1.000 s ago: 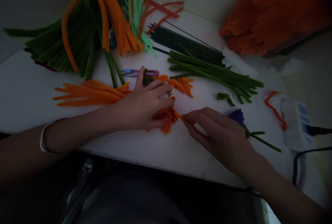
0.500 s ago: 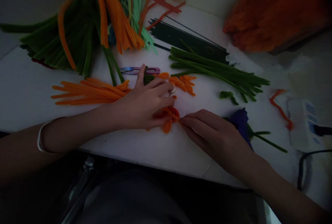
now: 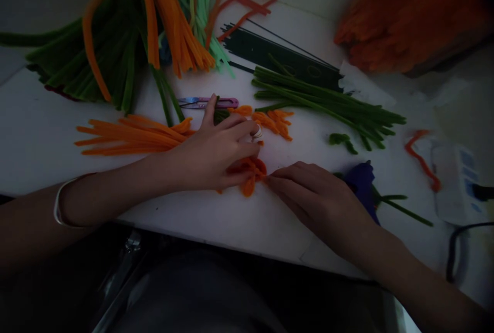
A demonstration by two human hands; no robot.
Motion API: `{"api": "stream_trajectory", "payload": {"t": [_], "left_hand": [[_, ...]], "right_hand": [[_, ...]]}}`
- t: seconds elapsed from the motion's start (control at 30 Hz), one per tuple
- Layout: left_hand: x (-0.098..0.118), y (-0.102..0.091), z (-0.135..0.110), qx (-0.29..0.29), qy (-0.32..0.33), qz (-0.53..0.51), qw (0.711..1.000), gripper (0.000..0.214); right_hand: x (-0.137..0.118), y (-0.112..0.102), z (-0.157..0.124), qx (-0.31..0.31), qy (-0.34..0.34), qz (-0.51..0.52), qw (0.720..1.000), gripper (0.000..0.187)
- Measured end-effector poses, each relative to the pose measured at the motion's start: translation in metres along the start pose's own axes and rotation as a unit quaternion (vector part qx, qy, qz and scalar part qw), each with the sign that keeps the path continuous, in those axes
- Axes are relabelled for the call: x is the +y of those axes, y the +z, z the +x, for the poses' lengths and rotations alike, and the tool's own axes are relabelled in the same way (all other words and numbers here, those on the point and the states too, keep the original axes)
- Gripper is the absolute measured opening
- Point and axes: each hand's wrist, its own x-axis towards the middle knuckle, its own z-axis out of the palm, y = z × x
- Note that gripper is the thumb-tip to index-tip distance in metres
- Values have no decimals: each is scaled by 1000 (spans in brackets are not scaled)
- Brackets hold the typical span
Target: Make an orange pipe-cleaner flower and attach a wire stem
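Note:
An orange pipe-cleaner flower (image 3: 249, 185) with looped petals lies low over the table between my hands, partly hidden by my fingers. My left hand (image 3: 227, 153) holds it from the left with thumb and fingers, its index finger stretched up by the thread snips (image 3: 208, 103). From the right, the pinched fingertips of my right hand (image 3: 320, 194) close on the flower's thin orange end. Beyond my left hand are small bent orange pipe-cleaner pieces (image 3: 281, 123). Long orange pipe cleaners (image 3: 127, 136) pass behind my left wrist.
Green pipe cleaners (image 3: 324, 99) lie beside dark green stem wires (image 3: 270, 55). Upright bunches of green (image 3: 88, 60) and orange pipe cleaners (image 3: 177, 29) stand back left. A blue-violet wrapped piece (image 3: 360, 186) sits behind my right wrist. A white power strip (image 3: 457, 183) is far right.
Both hands keep their grip on the orange flower and have hardly moved. The view has shifted very slightly.

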Motion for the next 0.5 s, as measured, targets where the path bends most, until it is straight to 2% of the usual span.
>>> {"api": "stream_trajectory", "payload": {"t": [0.3, 0.5], "left_hand": [[1, -4, 1, -7, 12, -12, 1000, 20], [2, -5, 1, -13, -2, -25, 1000, 19]], "right_hand": [[0, -2, 2, -14, 11, -8, 1000, 21], [0, 0, 0, -13, 10, -2, 1000, 19]]}}
